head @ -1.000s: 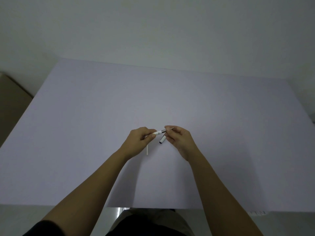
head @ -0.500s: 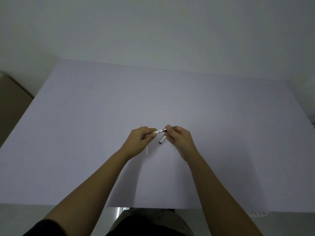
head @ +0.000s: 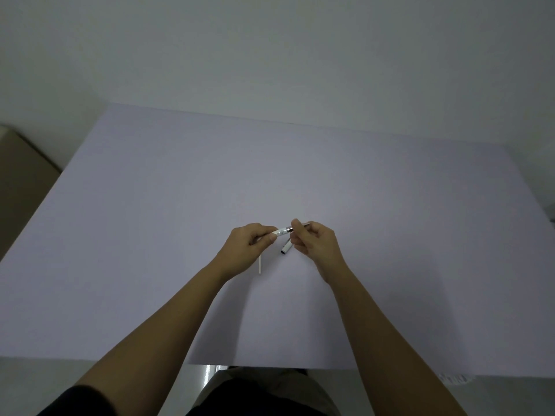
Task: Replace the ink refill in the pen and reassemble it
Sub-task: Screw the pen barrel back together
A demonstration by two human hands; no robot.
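Both hands meet over the middle of the lilac table (head: pixel 150 235). My left hand (head: pixel 249 249) pinches the white pen barrel (head: pixel 281 233) between thumb and forefinger. My right hand (head: pixel 315 243) grips the pen's dark metallic front piece (head: pixel 304 225), which lines up with the barrel's end. A thin white refill (head: pixel 260 265) lies on the table just under my left hand, partly hidden by it. A short white cap-like piece (head: pixel 286 247) with a dark open end rests on the table between the hands, by my right fingers.
A plain pale wall rises behind the table's far edge. A brown box-like surface (head: pixel 18 187) sits beyond the left edge. The near table edge runs just above my lap.
The hands have stayed in place. My right fingers have shifted slightly on the pen's front piece; the barrel and that piece stay in line.
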